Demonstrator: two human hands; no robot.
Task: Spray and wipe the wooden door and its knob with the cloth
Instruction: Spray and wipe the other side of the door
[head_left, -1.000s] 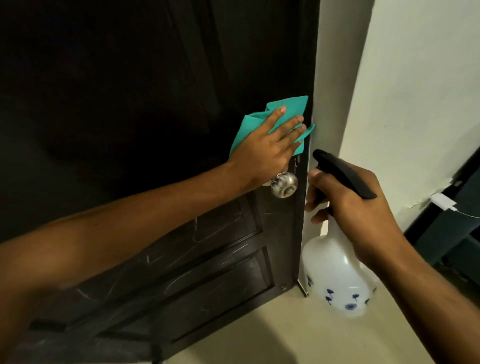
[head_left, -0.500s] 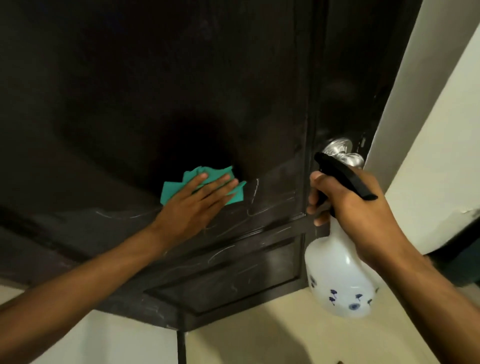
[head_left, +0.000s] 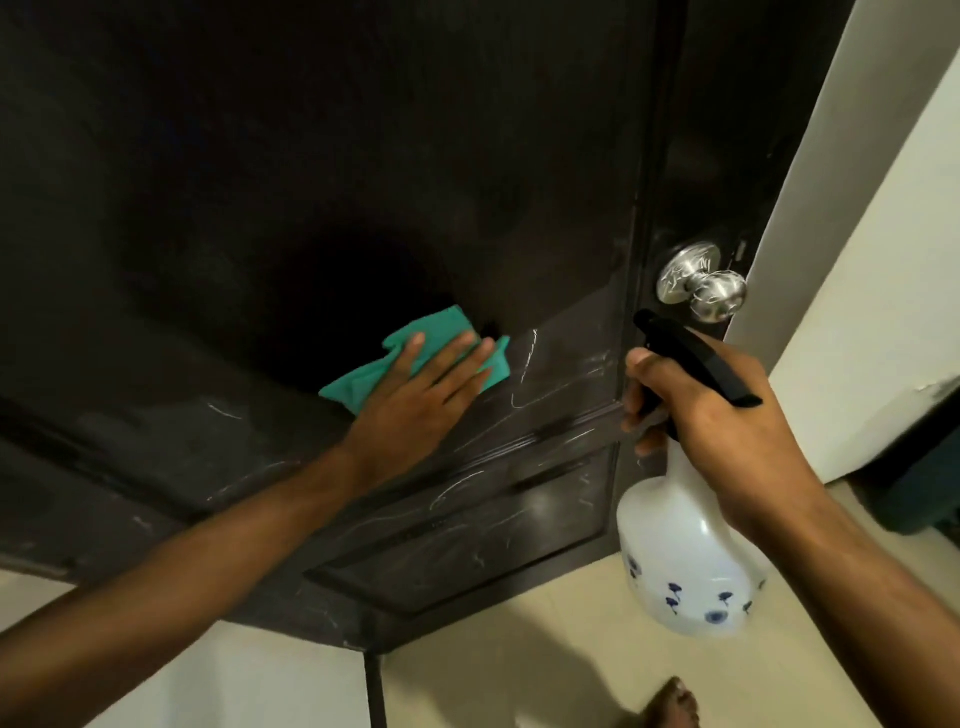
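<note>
The dark wooden door (head_left: 260, 182) fills most of the view, with pale scratch marks on its lower panels. My left hand (head_left: 421, 400) presses a teal cloth (head_left: 363, 376) flat against the middle panel with straight fingers. A silver round knob (head_left: 701, 283) sticks out near the door's right edge. Just below the knob, my right hand (head_left: 711, 415) grips the neck of a white spray bottle (head_left: 680, 561) with blue flower prints. Its black nozzle (head_left: 691, 353) points up and left at the door.
A cream wall (head_left: 872, 260) stands right of the door. Pale floor tiles (head_left: 519, 649) lie below, and a bare foot (head_left: 670, 706) shows at the bottom edge. A dark object (head_left: 914, 488) sits low at the far right.
My left hand moved the cloth from beside the knob down and left onto the middle panel, then shifted it slightly right. The view tilted, and the knob is uncovered.
</note>
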